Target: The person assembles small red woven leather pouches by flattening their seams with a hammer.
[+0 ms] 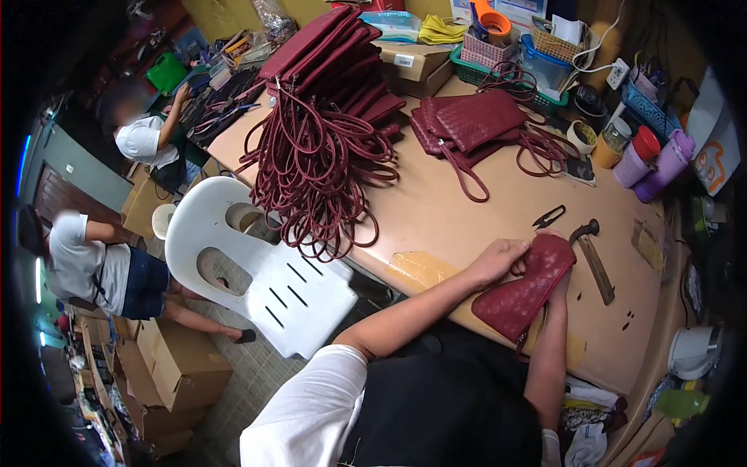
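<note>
A dark red woven-pattern pouch [523, 288] is held up over the near edge of the table, tilted toward me. My left hand [502, 261] is closed, its curled fingers at the pouch's upper left edge. My right hand [559, 289] is mostly covered by the pouch, which it holds from the right side; its fingers are hidden. Just beyond the pouch lie small black thread snips [549, 216]. To the right rests a hammer [595, 265] with a wooden handle.
A tall stack of red pouches [323, 58] with hanging wrist straps [327, 163] stands at the left; a smaller pile [475, 124] lies at the back. Baskets [486, 50] and jars [612, 140] line the far side. A white chair [257, 272] stands left, with two people beyond.
</note>
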